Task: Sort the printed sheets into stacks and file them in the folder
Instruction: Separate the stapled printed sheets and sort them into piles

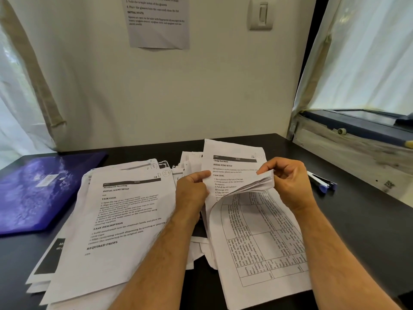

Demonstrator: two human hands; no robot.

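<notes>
1. Sheets lie in two main groups on the black table: a left stack fanned toward the near-left edge, and a right stack in front of the person, its near end close to the table's front edge. A few loose sheets show between and behind them.
2. One purple folder lies closed at the far left, just beside the left stack, its left side running off the table's visible edge.
3. One pen lies to the right of the right stack, apart from it. Bare table shows around the pen and along the right side, up to the window sill.
4. One printed notice hangs on the wall, with one switch to its right.
5. Left hand: fingers curled, thumb pressing the left edge of an upright sheet lifted off the right stack.
6. Right hand: fingers curled, pinching a bent-back bundle of sheet tops from the right stack, with a table-printed page exposed beneath.
</notes>
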